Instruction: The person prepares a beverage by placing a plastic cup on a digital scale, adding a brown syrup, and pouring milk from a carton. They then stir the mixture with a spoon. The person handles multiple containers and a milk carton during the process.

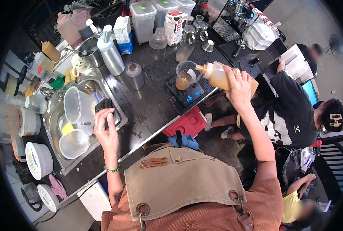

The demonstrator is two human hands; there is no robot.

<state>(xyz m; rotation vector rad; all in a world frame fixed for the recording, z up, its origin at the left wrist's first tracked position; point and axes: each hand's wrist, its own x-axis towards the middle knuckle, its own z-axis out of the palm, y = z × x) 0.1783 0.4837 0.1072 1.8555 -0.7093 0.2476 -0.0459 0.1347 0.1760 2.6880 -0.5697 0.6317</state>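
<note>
My right hand (238, 89) grips a squeeze bottle (219, 78) of tan liquid, tipped sideways. Its nozzle is at the rim of a clear plastic cup (190, 70) with a white label. Some brown liquid (182, 83) lies in the bottom of the cup. Beneath the cup is a black digital scale (192, 96) with lit blue digits. By the sink's edge my left hand (106, 127) is raised with curled fingers. A black object (103, 105) shows just behind those fingers; whether they hold it I cannot tell.
A steel sink (54, 138) at left holds clear plastic containers (77, 105). Near the scale stand a dark-capped squeeze bottle (134, 76), a whipped-cream dispenser (110, 55) and cartons (175, 29). A black ribbed mat (160, 72) lies under the scale. A co-worker (293, 106) stands at right.
</note>
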